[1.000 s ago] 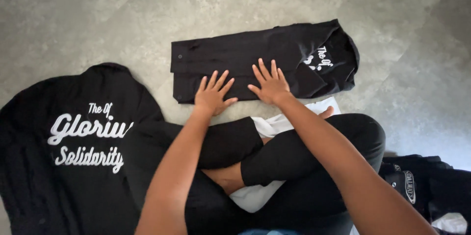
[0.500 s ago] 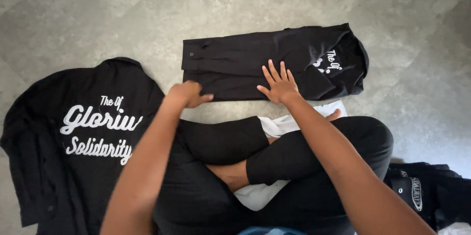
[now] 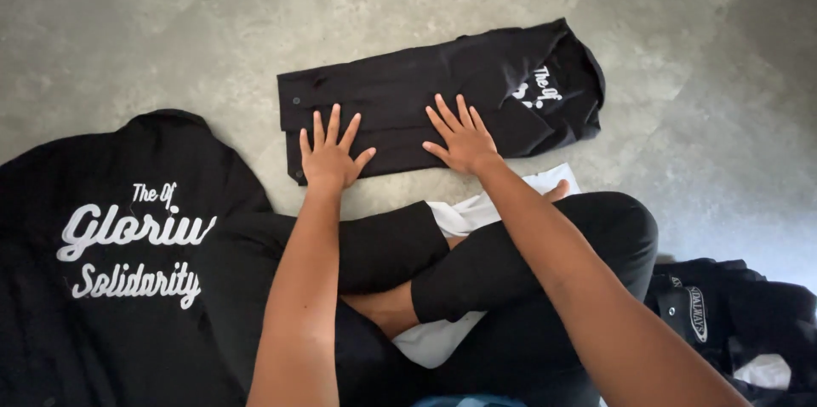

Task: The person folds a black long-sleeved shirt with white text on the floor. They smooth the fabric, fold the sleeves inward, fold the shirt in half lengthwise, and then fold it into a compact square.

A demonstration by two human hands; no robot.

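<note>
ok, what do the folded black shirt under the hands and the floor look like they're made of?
Folded black shirt: looks like a matte woven fabric, perhaps cotton or a blend; it creases softly, lies flat under both hands, and has small buttons along its edge. White printed lettering on it.
Floor: looks like concrete or stone-look tile, mottled grey with a dull sheen; which one is hard to tell.

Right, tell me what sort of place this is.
Probably a room at home or a workroom, with the person working on the ground: a bare grey concrete-like floor, a folded black shirt pressed flat by both hands, and another black shirt spread beside crossed legs.
</note>
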